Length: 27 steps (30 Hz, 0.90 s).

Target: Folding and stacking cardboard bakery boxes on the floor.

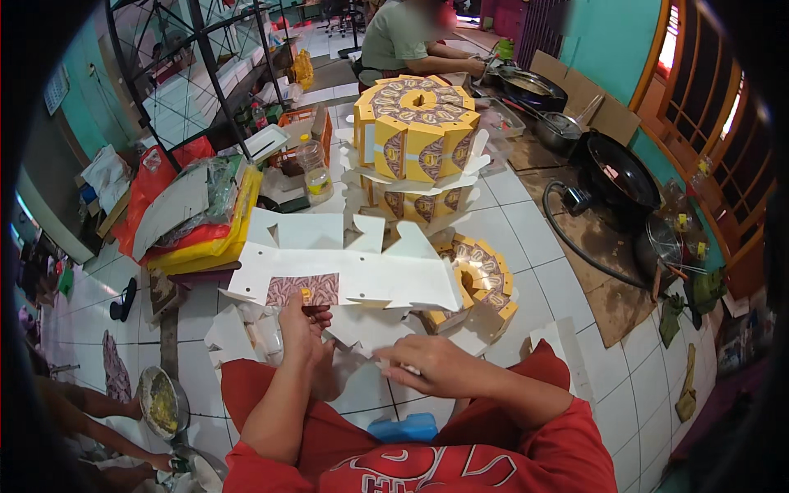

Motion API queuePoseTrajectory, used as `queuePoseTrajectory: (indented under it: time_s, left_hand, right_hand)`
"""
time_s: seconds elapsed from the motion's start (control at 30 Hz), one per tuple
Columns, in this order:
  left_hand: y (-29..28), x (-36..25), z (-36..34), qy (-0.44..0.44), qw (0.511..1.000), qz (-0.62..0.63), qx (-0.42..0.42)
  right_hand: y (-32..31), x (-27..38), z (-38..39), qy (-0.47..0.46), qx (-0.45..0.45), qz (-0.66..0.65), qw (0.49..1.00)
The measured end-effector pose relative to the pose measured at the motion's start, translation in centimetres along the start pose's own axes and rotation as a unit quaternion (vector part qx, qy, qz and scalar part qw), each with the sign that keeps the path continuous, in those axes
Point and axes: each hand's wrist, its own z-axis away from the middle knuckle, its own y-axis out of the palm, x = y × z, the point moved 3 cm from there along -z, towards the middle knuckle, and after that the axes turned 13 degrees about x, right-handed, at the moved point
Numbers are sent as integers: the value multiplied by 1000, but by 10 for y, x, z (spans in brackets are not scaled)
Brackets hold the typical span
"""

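Observation:
My left hand [302,333] pinches the near edge of a flat white cardboard box blank [394,275] with cut flaps along its far side. At the thumb, a brown-patterned rectangle [279,289] with a small yellow mark lies against the blank. My right hand [436,366] hovers above my lap, apart from the blank, fingers curled in; a small white bit shows at the fingertips, too little to name. Beyond the blank, folded yellow wedge-shaped boxes [481,263] form a ring on the floor. Taller tiers of the same yellow boxes [419,148] rise behind it, with white card between them.
A clear plastic bottle [315,177] and a yellow-edged pile [205,246] stand left, below a black metal rack [201,49]. Woks [616,177] and a hose lie on cardboard at right. A person [399,41] works ahead; another's arms [90,411] reach toward a metal bowl [164,403].

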Motion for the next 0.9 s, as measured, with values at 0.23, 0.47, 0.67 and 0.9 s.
queuePoseTrajectory:
  time_s: [0.23, 0.47, 0.67, 0.9]
  left_hand:
    - [10, 15, 6, -11, 993, 106, 45]
    - [24, 12, 19, -66, 986, 111, 108]
    - [51, 5, 60, -63, 896, -283, 336]
    - [46, -12, 57, -48, 915, -95, 389]
  right_hand:
    - [-1, -45, -7, 221, -130, -34, 966]
    - [3, -64, -9, 239, -191, -19, 952]
    - [-12, -63, -7, 224, -224, -25, 948]
    - [-18, -77, -3, 298, -162, 4, 941]
